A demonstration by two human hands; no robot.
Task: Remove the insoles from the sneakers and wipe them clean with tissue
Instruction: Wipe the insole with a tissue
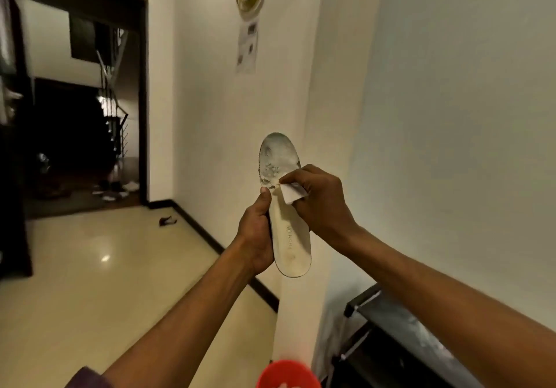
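one insole (285, 207) is up in front of me, away from the body, so the dirty toe part faces my eyes. my left hand (255, 237) closes around its heel half from the side, thumb on the edge, to keep it steady. my right hand (316, 198) pinches a folded tissue (290, 193) and presses it on the middle, just under the grey stains, i think for wiping. the sneakers are not in view. a red object (287, 374) at the bottom is cut off, i cannot say what it is.
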